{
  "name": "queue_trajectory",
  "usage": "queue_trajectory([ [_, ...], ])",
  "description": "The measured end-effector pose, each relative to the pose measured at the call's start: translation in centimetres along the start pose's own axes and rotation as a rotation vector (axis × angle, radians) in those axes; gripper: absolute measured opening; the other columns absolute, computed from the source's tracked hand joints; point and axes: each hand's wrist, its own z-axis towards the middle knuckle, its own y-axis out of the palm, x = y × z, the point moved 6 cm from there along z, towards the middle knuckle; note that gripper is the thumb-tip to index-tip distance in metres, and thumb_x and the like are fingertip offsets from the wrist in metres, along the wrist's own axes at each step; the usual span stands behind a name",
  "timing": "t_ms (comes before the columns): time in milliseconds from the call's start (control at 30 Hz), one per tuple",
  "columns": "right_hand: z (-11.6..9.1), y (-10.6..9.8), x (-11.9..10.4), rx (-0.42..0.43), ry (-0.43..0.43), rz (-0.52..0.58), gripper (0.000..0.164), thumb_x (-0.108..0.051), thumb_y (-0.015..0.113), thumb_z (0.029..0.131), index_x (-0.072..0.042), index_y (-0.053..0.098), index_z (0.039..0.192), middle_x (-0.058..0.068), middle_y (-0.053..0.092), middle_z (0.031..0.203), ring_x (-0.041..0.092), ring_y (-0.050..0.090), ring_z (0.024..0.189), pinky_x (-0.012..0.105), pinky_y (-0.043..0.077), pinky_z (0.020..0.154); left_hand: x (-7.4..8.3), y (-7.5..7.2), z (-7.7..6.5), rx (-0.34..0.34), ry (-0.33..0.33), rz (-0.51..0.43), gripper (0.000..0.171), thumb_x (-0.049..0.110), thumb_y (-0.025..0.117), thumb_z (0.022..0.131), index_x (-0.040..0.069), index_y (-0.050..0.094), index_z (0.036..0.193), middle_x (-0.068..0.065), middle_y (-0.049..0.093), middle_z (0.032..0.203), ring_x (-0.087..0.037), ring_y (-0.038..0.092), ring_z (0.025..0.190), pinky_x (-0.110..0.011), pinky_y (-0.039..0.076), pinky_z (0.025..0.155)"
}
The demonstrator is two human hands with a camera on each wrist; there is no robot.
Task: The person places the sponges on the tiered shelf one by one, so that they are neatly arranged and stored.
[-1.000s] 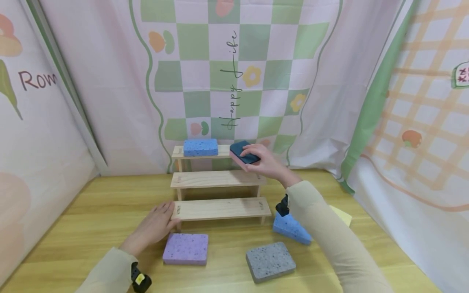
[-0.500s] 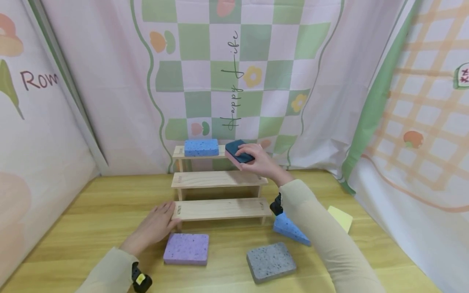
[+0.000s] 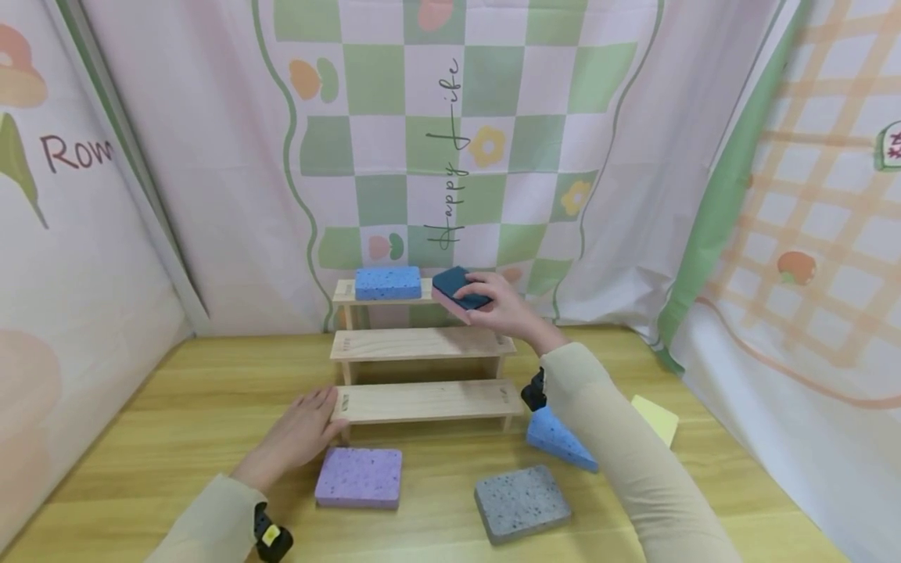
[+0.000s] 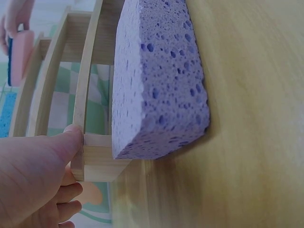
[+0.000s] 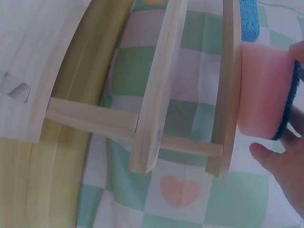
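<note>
Settling over the wooden stand (image 3: 461,342), our right hand (image 3: 503,309) has the pink sponge (image 3: 450,283) in its grasp, fingers curled over the dark face! And look where it sits: at the right part of the top shelf (image 3: 344,291), just beside the blue sponge (image 3: 387,283), its pink foam seemingly against the wood. Whether it bears its full weight there, we can't tell.

Down at the stand's front left corner, our left hand (image 3: 299,426) holds the end of the bottom shelf (image 3: 422,400), thumb at the front edge. Good bracing, we'd say; a light frame like this could skid under a push.

Now, technique! The sponge looks skewed, one corner reaching past the shelf's front edge, so we should square it up first. Foam gives, so a soft pinch is plenty; then we press the dark face flat and lift our fingers straight off, without nudging the neighbour.

On the table (image 3: 232,391), the purple sponge (image 3: 359,478) lies before the stand's front left corner, the grey sponge (image 3: 522,503) nearer us, and the yellow piece (image 3: 655,419) towards the right edge, partly behind our sleeve (image 3: 626,438).
</note>
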Motion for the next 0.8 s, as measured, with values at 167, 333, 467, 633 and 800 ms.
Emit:
queue_trajectory([
  [167,-0.4,-0.6,0.3,0.002,0.021,0.015,0.029,-0.009,0.058,0.085,-0.006,0.066,0.113,0.019,0.032,0.142,0.038,0.023,0.129,0.056,0.033,0.094,0.1,-0.1,-0.1,0.000,0.000,0.000,0.059,0.028,0.046,0.098,-0.016,0.031,0.134,-0.031,0.031,0.138,-0.045,0.028,0.127,-0.055,0.021,0.104],
  [333,-0.5,-0.8,0.7,-0.009,0.066,0.042,0.030,-0.010,0.056,0.087,-0.006,0.064,0.115,0.019,0.028,0.144,0.038,0.022,0.130,0.055,0.034,0.094,0.2,-0.3,-0.1,-0.004,-0.004,-0.006,0.058,0.027,0.046,0.098,-0.016,0.032,0.134,-0.032,0.032,0.138,-0.045,0.028,0.127,-0.055,0.020,0.104],
  [467,-0.5,-1.0,1.1,-0.002,0.120,0.049,0.035,-0.011,0.058,0.086,-0.005,0.059,0.121,0.020,0.024,0.146,0.038,0.019,0.132,0.055,0.030,0.098,0.2,-0.2,-0.1,-0.009,0.000,0.001,0.059,0.028,0.046,0.098,-0.016,0.031,0.134,-0.031,0.031,0.138,-0.045,0.028,0.127,-0.055,0.020,0.104],
  [633,-0.4,-1.3,1.5,0.015,0.166,0.102,0.042,-0.008,0.059,0.087,-0.001,0.051,0.127,0.022,0.027,0.144,0.036,0.021,0.133,0.051,0.025,0.104,0.2,-0.2,0.0,0.005,0.009,0.011,0.058,0.027,0.047,0.097,-0.017,0.033,0.133,-0.032,0.033,0.137,-0.045,0.029,0.126,-0.055,0.022,0.104],
  [800,-0.3,-1.5,1.9,0.027,0.181,0.174,0.040,-0.005,0.057,0.089,0.002,0.047,0.128,0.020,0.037,0.136,0.032,0.027,0.131,0.042,0.022,0.108,0.2,-0.3,0.0,0.015,0.011,0.016,0.058,0.026,0.048,0.097,-0.018,0.034,0.132,-0.032,0.034,0.136,-0.046,0.031,0.125,-0.056,0.022,0.103],
])
